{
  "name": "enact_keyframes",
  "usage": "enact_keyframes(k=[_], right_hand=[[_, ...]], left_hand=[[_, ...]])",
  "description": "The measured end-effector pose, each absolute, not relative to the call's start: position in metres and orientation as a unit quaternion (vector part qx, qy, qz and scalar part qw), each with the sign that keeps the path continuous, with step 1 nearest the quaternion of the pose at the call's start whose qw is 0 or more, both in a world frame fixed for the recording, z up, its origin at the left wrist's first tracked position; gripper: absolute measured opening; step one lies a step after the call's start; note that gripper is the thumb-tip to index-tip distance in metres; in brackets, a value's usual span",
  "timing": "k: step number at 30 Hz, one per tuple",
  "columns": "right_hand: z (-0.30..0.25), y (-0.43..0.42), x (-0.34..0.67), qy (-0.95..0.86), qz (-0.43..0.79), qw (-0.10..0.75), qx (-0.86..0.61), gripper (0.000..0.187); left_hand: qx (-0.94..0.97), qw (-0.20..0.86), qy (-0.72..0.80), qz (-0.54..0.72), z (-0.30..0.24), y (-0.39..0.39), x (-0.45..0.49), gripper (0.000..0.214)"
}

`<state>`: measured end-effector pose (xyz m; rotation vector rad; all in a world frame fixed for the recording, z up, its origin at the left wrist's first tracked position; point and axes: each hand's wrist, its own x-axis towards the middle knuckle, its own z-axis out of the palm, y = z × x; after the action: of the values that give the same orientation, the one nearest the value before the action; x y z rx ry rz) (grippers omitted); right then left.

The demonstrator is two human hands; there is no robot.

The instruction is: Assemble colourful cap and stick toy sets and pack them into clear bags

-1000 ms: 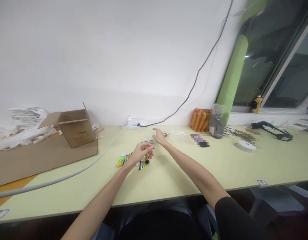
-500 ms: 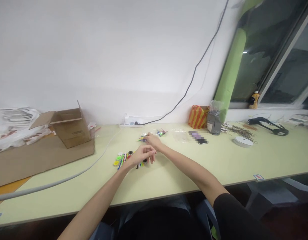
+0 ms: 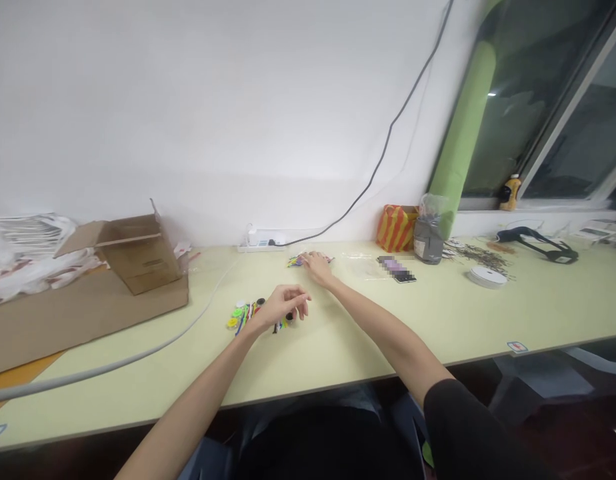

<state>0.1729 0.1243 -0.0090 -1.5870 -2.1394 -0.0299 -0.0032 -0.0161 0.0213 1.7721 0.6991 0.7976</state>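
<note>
The right hand (image 3: 317, 268) reaches out to the far part of the counter (image 3: 348, 353), its fingers (image 3: 309, 259) slightly spread and laid over a small bundle of colourful packets (image 3: 295, 261). The bundle lies directly under those fingers and sticks out past them on both sides; it looks thin and uneven, with yellow and blue patches and a plastic sheen.

The left hand (image 3: 287, 305) hangs nearer the body, its thumb straight and its other fingers loosely curled; I cannot tell whether they pinch anything. Below and to the left of them is a cluster of small round pots (image 3: 232, 323) with smooth yellow, green, white and black lids, beside slim, soft-looking coloured strips (image 3: 244, 317). Part of this cluster is hidden by the hand.

Just to the right of the right-hand fingers lie clear, crinkled plastic bags (image 3: 361, 266), then a flat rectangular object (image 3: 397, 269), pixelated. Farther right stand a glossy red-and-yellow striped bag (image 3: 394, 229) and a grey container (image 3: 428, 241). Beyond and left of those fingers, a white power strip (image 3: 261, 241) sits against the wall. Well left of both hands is an open, creased cardboard box (image 3: 142, 260).
</note>
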Motion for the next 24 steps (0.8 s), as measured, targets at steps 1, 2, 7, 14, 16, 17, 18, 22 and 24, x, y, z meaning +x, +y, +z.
enact_keyframes(k=[1,2,7,14,16,17,18,22,24], right_hand=[[-0.009,0.122,0.178,-0.779,-0.003,0.263,-0.569,0.038],[-0.008,0.119,0.183,-0.779,0.006,0.289,-0.556,0.037],[-0.014,0.084,0.194,-0.798,0.107,0.383,-0.453,0.038],[-0.027,0.027,0.159,-0.849,0.168,0.349,-0.360,0.019],[-0.027,0.023,0.156,-0.855,0.156,0.329,-0.368,0.015],[-0.028,0.024,0.158,-0.853,0.154,0.327,-0.377,0.015],[-0.028,0.026,0.160,-0.849,0.153,0.326,-0.387,0.015],[-0.027,0.035,0.176,-0.829,0.147,0.322,-0.433,0.014],[-0.026,0.038,0.184,-0.820,0.134,0.313,-0.459,0.015]], left_hand=[[0.727,0.505,0.299,0.357,0.022,-0.015,-0.003,0.036],[0.712,0.493,0.310,0.392,0.022,-0.013,-0.003,0.036],[0.607,0.373,0.369,0.597,0.024,-0.004,-0.010,0.032],[0.638,0.241,0.417,0.600,0.020,-0.003,-0.018,0.025],[0.683,0.175,0.441,0.556,0.018,-0.005,-0.018,0.025],[0.702,0.143,0.453,0.530,0.017,-0.006,-0.018,0.025],[0.719,0.117,0.463,0.505,0.016,-0.005,-0.018,0.026],[0.766,0.066,0.479,0.423,0.008,0.003,-0.019,0.024],[0.787,0.049,0.468,0.400,0.004,0.008,-0.020,0.023]])
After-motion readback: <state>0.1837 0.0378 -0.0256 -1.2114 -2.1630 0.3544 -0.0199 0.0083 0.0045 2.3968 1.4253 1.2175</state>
